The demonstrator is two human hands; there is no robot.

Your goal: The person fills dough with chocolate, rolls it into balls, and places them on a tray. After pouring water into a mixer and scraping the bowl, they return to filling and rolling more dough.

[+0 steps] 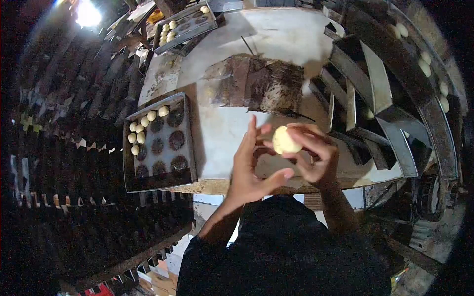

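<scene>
A pale yellow dough ball (284,141) is pinched in the fingers of my right hand (316,154), over the near side of the worktable. Beside it, my left hand (249,170) is open, thumb and fingers spread, its fingertips close to the ball. Just beyond both hands lies a dark brown slab-like mass (261,84) on the table, with a shiny, clear sheet at its left end. To the left, a metal tray (193,148) with round dark hollows holds several small dough balls (140,127) in its far left corner.
Another metal tray (190,35) with dough balls stands at the far left of the worktable (212,143). Empty-looking metal pans (377,79) are stacked at angles on the right. A thin dark stick (247,45) lies toward the back. Dark racks fill the left side.
</scene>
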